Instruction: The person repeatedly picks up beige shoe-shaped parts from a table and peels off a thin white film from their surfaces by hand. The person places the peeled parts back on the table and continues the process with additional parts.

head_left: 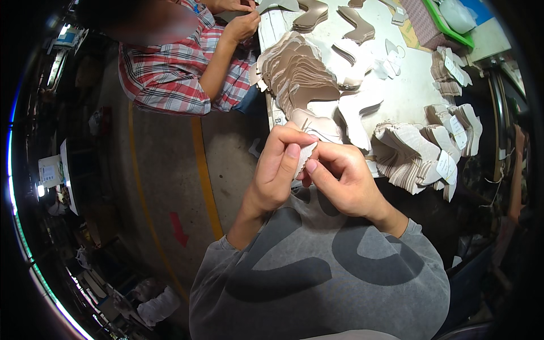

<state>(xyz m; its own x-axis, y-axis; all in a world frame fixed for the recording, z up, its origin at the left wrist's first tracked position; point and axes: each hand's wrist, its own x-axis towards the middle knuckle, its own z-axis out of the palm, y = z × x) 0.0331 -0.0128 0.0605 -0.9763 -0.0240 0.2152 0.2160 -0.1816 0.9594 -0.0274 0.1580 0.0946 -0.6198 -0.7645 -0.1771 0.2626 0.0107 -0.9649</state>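
Note:
Just in front of my chest, my left hand (pixel 276 169) pinches a pale, whitish cut shoe piece (pixel 304 159) between thumb and fingers. My right hand (pixel 347 180) is closed at the other edge of that same piece, its thumb and index finger bent against it. Fingers cover much of the piece, so its full shape is hidden. Right beyond my fingertips, at the table's near corner, lies a flat beige shoe piece (pixel 320 123). A fanned pile of brown and beige shoe pieces (pixel 297 71) spreads behind it.
Curved white pieces (pixel 358 116) and tagged bundles of beige pieces (pixel 411 153) lie along the right of the white table (pixel 396 79). A green tray (pixel 450 25) stands at the far right. At the left, a co-worker in a checked shirt (pixel 164 79) handles something at the table edge.

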